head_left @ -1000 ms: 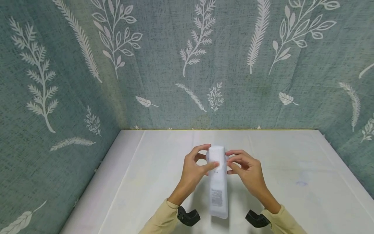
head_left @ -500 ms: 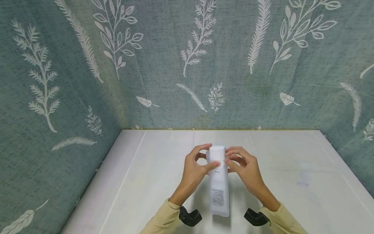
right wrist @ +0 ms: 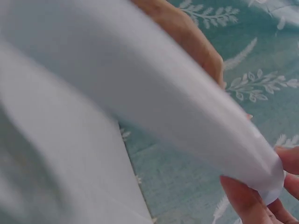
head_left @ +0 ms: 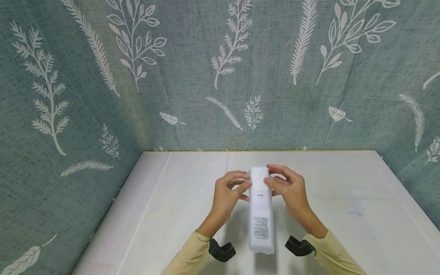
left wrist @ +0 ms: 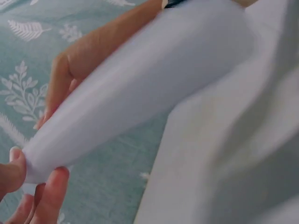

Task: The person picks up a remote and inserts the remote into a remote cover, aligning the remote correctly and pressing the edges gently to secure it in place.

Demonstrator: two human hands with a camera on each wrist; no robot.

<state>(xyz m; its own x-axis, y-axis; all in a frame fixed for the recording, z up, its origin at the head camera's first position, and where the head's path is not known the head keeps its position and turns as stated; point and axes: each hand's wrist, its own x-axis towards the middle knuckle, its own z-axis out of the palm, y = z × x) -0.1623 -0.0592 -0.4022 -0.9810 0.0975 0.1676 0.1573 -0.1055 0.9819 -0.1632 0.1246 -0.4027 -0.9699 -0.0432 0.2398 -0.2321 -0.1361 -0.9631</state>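
A long white plastic device (head_left: pixel 260 208), rounded at the corners, is held up above the table with its near end toward the person. Grey print covers its lower part, and a small notch sits below a smooth panel at its far end. My left hand (head_left: pixel 224 198) pinches the far end from the left, thumb at the edge. From the right, my right hand (head_left: pixel 291 194) grips the same end, its thumb on the panel's edge. Something pale and translucent shows behind that end, mostly hidden. Both wrist views show the device's plain white side (left wrist: pixel 121 88), blurred close up.
A white table (head_left: pixel 172 221) with faint creases and a purplish smudge (head_left: pixel 355 213) lies below. Green leaf-patterned cloth (head_left: pixel 192 76) stands behind it and at both sides. A black wrist device (head_left: pixel 222 250) is worn on each arm.
The device has shifted slightly right and turned its face up more, so the notch shows clearly. My left thumb has slid off the face to the edge; my right thumb has come onto the panel's edge.
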